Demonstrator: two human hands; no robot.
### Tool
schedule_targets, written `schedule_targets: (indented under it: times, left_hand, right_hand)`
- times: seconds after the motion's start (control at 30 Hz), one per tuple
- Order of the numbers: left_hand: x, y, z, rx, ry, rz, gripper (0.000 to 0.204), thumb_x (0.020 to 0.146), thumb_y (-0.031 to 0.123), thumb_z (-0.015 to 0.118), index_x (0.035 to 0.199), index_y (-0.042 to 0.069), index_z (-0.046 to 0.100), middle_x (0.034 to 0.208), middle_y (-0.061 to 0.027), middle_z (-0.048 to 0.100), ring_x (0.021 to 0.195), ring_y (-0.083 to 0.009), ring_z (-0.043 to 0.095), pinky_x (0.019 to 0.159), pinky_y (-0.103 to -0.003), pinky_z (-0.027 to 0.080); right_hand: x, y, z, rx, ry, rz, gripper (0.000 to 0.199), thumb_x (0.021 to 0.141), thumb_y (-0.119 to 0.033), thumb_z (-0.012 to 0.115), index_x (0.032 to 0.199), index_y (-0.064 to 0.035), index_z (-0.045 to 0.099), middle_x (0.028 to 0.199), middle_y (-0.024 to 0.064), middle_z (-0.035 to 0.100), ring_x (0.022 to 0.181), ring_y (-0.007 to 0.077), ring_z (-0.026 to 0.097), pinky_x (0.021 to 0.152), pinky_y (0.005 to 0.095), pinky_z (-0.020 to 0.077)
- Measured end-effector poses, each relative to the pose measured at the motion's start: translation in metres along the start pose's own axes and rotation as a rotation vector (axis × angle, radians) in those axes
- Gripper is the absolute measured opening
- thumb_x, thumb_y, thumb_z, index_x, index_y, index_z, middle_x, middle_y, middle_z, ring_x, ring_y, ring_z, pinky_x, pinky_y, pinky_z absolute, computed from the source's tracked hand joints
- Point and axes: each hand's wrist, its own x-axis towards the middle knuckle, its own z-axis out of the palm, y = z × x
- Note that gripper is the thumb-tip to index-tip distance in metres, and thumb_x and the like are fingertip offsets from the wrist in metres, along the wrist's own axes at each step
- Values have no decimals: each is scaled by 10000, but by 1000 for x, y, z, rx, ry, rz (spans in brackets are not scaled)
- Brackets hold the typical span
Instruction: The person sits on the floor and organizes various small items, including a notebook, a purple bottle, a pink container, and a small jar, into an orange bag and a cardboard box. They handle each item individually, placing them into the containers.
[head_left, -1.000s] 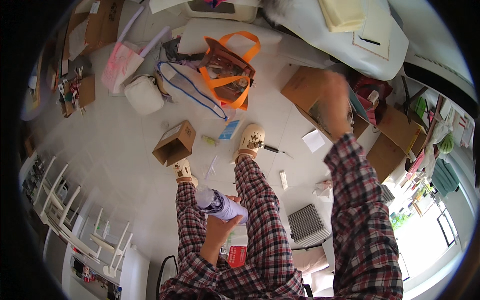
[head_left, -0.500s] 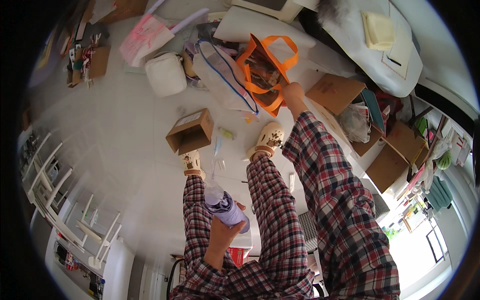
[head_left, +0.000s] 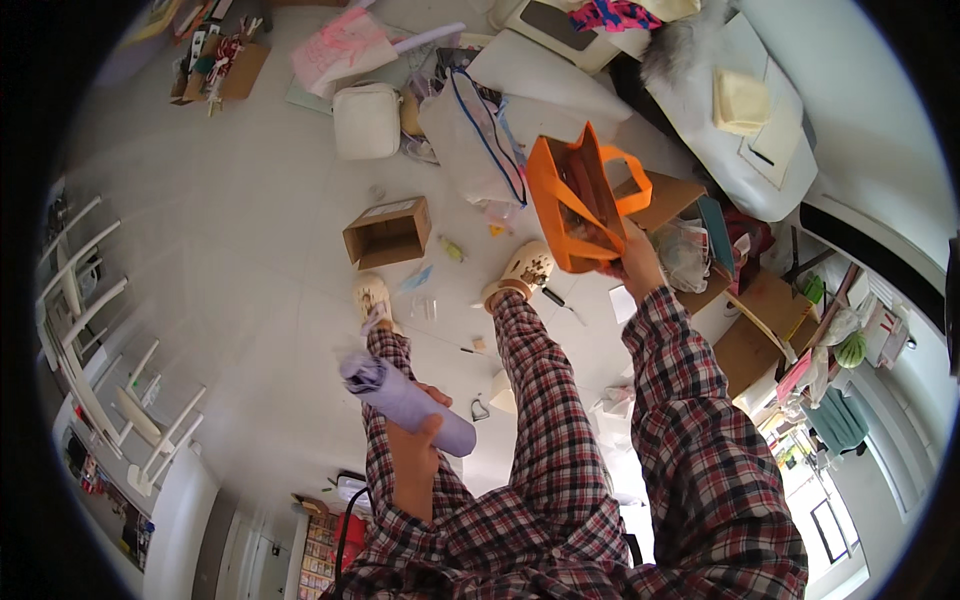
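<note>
My left hand (head_left: 412, 460) is closed around a lavender folded umbrella (head_left: 405, 395), held at a slant above my left leg. Its gathered end points to the far left and is slightly blurred. On the right, my right hand (head_left: 637, 265) grips an orange tote bag (head_left: 560, 195) by its near right side. The bag hangs tilted with its mouth facing up, and its orange handles stand out loosely. My right fingers are partly hidden behind the bag. Between my feet and beyond them lies an open cardboard box (head_left: 408, 232) on the floor.
A clear zip bag (head_left: 465, 145) and a white pouch (head_left: 365, 122) lie ahead. Cardboard boxes (head_left: 755, 350) with plastic bags stand at the right. White chair frames (head_left: 90, 320) are on the left. Small items, including a black pen (head_left: 553, 297), are scattered around my cream clogs (head_left: 525, 268).
My right hand has lifted the orange bag and brought it nearer and to the right, away from the clear zip bag. The umbrella in my left hand has swung toward the left.
</note>
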Motion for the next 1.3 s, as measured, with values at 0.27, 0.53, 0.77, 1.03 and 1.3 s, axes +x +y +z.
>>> schedule_targets:
  times: [0.27, 0.53, 0.77, 1.03, 1.3]
  left_hand:
    - [-23, 10, -38, -249, 123, 126, 381, 744, 119, 653, 1055, -1, 470, 930, -100, 527, 852, -240, 548, 819, -387, 460]
    - [-58, 5, -124, -260, 86, 139, 446, 800, 240, 671, 1113, 18, 442, 921, -79, 515, 847, -203, 526, 805, -372, 453]
    - [-97, 18, -227, -199, -72, 201, 435, 784, 236, 677, 1074, -7, 461, 904, -106, 540, 825, -221, 551, 771, -368, 470]
    - [-123, -10, -234, -9, -289, 40, 425, 748, 280, 690, 1033, 15, 518, 990, -121, 568, 871, -233, 582, 800, -370, 476]
    - [-133, -55, -201, 686, -684, 187, 568, 665, 137, 759, 1177, 25, 541, 1034, -96, 628, 938, -169, 607, 817, -301, 473]
  right_hand:
    - [-104, 25, -33, 8, 63, 14, 293, 933, -187, 433, 962, 61, 586, 799, 124, 632, 625, 173, 633, 570, 278, 568]
    - [-215, 75, -36, 129, 176, -154, 293, 923, -210, 464, 1005, 47, 579, 875, 115, 635, 673, 171, 633, 622, 281, 566]
    - [-338, 161, -29, 458, 294, -338, 254, 913, -203, 488, 953, 31, 576, 809, 84, 608, 645, 155, 611, 578, 259, 551]
    - [-361, 218, -14, 261, 308, -189, 306, 900, -216, 492, 982, 66, 577, 848, 132, 638, 683, 195, 646, 561, 263, 560]
    - [-323, 291, 75, -247, 325, -160, 172, 793, -50, 521, 811, 99, 605, 645, 148, 614, 549, 243, 647, 453, 333, 550]
